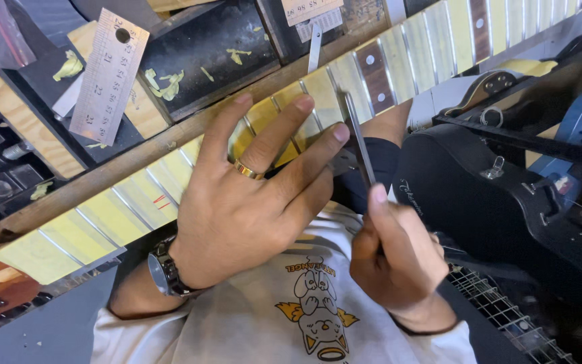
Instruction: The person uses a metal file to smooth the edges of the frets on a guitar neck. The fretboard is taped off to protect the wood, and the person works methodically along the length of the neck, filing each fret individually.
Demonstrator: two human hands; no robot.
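Observation:
A guitar neck (pixel 102 219) runs diagonally from lower left to upper right, its fretboard covered in yellow masking tape between the bare metal frets. My left hand (pixel 250 202) lies flat on the taped fretboard with fingers spread; it wears a gold ring (pixel 248 170) and a wristwatch (pixel 164 266). My right hand (pixel 392 259) grips a thin, flat metal file (pixel 360 145), whose tip rests against a fret beside my left fingertips.
A steel ruler (pixel 109 74) lies at upper left on wooden blocks strewn with tape scraps. A narrow metal strip (pixel 314 47) stands behind the neck. A black instrument case (pixel 479 202) with latches sits at right, with a wire grid (pixel 506 317) below it.

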